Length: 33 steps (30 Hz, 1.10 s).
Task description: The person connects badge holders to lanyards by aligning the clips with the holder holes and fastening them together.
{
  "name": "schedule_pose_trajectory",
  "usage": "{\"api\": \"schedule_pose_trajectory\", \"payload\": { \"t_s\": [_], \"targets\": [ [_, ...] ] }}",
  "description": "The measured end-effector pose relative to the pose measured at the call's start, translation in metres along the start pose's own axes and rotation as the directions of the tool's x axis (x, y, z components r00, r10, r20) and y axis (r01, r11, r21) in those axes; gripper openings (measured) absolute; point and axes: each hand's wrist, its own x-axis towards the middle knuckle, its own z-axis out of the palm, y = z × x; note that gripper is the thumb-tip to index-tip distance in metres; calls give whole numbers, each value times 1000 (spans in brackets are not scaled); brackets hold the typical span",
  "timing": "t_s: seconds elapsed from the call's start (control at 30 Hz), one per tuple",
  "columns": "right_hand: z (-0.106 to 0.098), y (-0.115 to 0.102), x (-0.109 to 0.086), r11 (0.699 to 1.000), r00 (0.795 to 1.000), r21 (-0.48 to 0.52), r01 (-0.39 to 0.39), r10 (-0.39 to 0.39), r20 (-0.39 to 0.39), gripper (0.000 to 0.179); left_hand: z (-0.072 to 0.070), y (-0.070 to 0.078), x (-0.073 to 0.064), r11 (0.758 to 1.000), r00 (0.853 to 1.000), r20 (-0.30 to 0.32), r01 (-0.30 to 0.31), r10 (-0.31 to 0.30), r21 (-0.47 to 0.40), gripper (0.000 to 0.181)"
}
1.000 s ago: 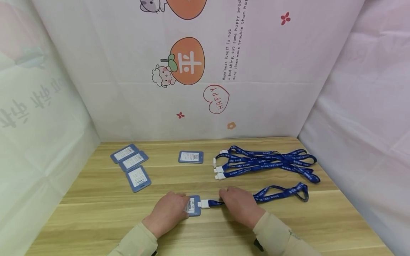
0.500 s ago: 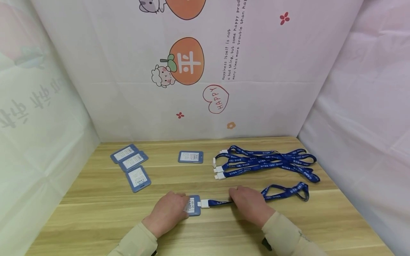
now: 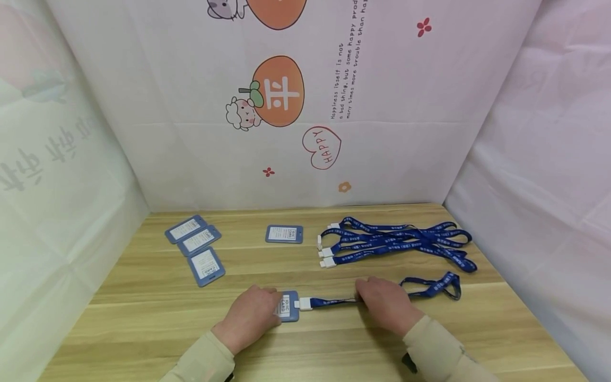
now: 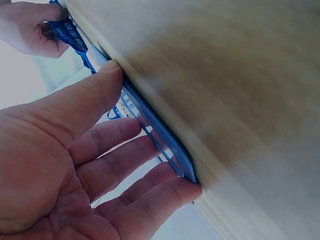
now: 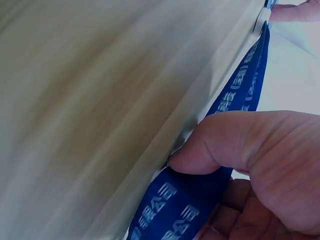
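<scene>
In the head view, my left hand [image 3: 252, 317] holds a blue ID card holder [image 3: 293, 306] flat on the table. The left wrist view shows the thumb at one end of the holder [image 4: 170, 145] and the fingertips along its face and edge. A white clip [image 3: 305, 303] joins the holder to a dark blue lanyard [image 3: 326, 302] with white print. My right hand [image 3: 387, 303] pinches this lanyard partway along, thumb on the strap [image 5: 165, 200] in the right wrist view. Beyond that hand, the strap's looped end [image 3: 444, 285] lies on the table.
Several blue lanyards [image 3: 396, 241] with white clips lie bunched at the back right. A card holder [image 3: 284, 234] lies at back centre. Three more card holders [image 3: 206, 266] overlap or adjoin at the left. White printed cloth [image 3: 215, 159] walls in the wooden table [image 3: 143, 318].
My right hand has slid to the right along the lanyard, leaving a longer stretch of strap showing between it and the clip. My left hand has stayed on the card holder.
</scene>
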Motion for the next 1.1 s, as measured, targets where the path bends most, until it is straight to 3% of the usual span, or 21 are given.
{"api": "schedule_pose_trajectory", "payload": {
  "t_s": [1.1],
  "targets": [
    [-6,56,-22,994,997,-81,-68,71,24,24,-2,0,-2,1000,1000,1,-11,11,3,32]
  ]
}}
